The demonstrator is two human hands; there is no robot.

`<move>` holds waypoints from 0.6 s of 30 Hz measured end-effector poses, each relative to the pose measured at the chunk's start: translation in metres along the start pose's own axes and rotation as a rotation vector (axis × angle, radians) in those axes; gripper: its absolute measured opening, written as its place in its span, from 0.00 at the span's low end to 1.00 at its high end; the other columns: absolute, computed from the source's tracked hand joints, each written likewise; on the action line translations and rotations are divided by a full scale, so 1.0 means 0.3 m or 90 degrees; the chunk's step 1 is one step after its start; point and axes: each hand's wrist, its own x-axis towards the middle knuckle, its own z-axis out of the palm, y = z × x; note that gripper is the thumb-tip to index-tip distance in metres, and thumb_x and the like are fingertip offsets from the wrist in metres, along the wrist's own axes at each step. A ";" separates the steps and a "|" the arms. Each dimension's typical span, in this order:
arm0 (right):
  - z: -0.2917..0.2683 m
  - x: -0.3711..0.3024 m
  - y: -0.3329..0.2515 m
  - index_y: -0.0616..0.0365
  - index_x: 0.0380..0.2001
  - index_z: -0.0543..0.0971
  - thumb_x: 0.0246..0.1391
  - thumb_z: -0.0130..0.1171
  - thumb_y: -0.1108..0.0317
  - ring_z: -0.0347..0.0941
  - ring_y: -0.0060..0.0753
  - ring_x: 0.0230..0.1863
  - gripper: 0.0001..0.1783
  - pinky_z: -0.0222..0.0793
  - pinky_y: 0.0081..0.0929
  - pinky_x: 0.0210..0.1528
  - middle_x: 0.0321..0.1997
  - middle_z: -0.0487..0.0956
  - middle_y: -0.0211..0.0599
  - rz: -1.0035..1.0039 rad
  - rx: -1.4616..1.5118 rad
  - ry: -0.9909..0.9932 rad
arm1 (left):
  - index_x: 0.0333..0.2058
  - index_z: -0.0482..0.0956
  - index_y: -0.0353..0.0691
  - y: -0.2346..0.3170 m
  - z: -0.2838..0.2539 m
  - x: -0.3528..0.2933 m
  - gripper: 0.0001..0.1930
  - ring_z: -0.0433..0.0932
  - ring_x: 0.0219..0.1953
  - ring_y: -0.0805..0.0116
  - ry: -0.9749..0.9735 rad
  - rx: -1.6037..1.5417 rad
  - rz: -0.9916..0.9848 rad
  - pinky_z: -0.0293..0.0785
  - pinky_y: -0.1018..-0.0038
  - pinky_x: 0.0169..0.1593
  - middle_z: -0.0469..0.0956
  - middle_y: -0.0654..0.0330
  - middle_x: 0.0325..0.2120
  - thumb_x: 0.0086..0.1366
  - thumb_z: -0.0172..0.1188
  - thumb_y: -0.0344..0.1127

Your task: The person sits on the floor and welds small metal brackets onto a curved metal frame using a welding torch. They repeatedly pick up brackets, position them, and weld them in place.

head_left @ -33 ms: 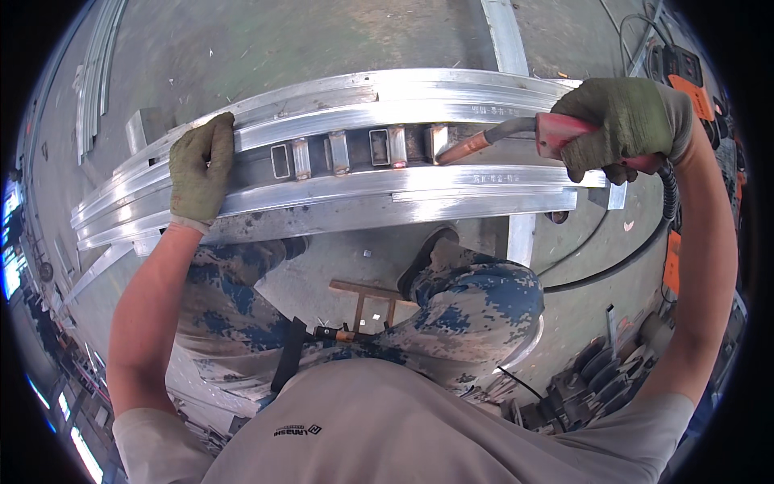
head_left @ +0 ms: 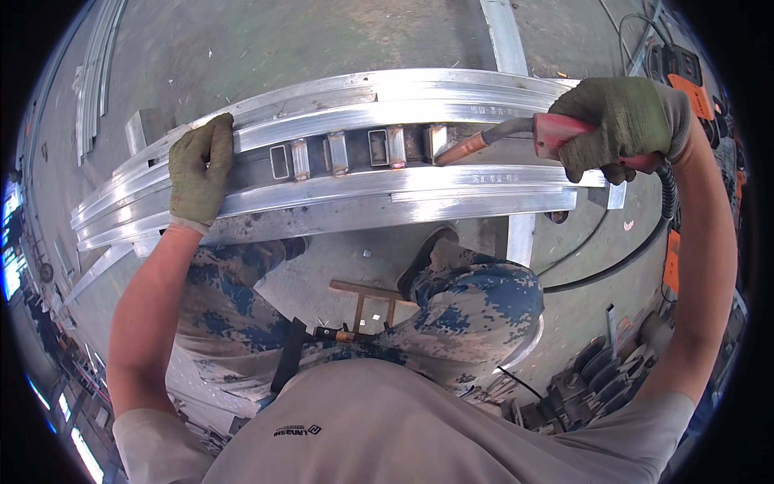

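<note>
My right hand [head_left: 617,125], in a green work glove, is closed round the red handle of a welding torch [head_left: 556,134]. The torch's copper nozzle points left and down, with its tip at the lower end of a short metal tube piece [head_left: 438,143]. Whether the tip touches it I cannot tell. Several such tube pieces stand in a row between two long shiny metal rails [head_left: 322,194]. Toward the rails' left end my left hand [head_left: 198,171], gloved too, is curled over the far rail and grips it; some fingertips are hidden.
A flat metal bar [head_left: 506,40] passes crosswise beneath the rails. The torch's black cable [head_left: 621,266] loops down at the right. Long metal profiles [head_left: 98,73] lie at the far left. A small wooden frame [head_left: 360,305] is between my legs, and dark discs [head_left: 597,367] sit lower right.
</note>
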 end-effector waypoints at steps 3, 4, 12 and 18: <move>-0.003 0.010 -0.004 0.62 0.49 0.89 0.54 0.78 0.55 0.80 0.24 0.18 0.25 0.78 0.23 0.18 0.27 0.86 0.36 -0.004 0.003 -0.012 | 0.51 0.88 0.35 0.002 0.002 -0.002 0.13 0.84 0.38 0.55 -0.009 -0.021 -0.024 0.77 0.61 0.47 0.88 0.51 0.40 0.76 0.60 0.35; -0.007 0.020 -0.008 0.62 0.49 0.89 0.55 0.78 0.55 0.80 0.24 0.18 0.25 0.78 0.23 0.18 0.27 0.87 0.37 -0.008 -0.002 -0.013 | 0.51 0.88 0.35 0.002 -0.001 -0.009 0.13 0.84 0.39 0.54 -0.010 -0.025 -0.038 0.78 0.61 0.47 0.88 0.51 0.40 0.76 0.60 0.35; -0.018 0.023 -0.004 0.62 0.48 0.89 0.56 0.77 0.56 0.81 0.24 0.19 0.23 0.78 0.23 0.18 0.27 0.88 0.37 -0.008 -0.014 -0.005 | 0.51 0.88 0.34 -0.017 0.013 -0.003 0.13 0.86 0.39 0.54 0.000 -0.064 -0.021 0.79 0.62 0.47 0.88 0.50 0.40 0.77 0.60 0.35; -0.032 0.043 -0.030 0.61 0.51 0.88 0.55 0.77 0.57 0.81 0.23 0.20 0.25 0.77 0.23 0.19 0.28 0.88 0.36 -0.019 -0.081 -0.006 | 0.51 0.87 0.38 -0.033 -0.013 -0.016 0.15 0.87 0.43 0.51 -0.049 0.088 0.028 0.80 0.58 0.50 0.88 0.48 0.41 0.78 0.57 0.40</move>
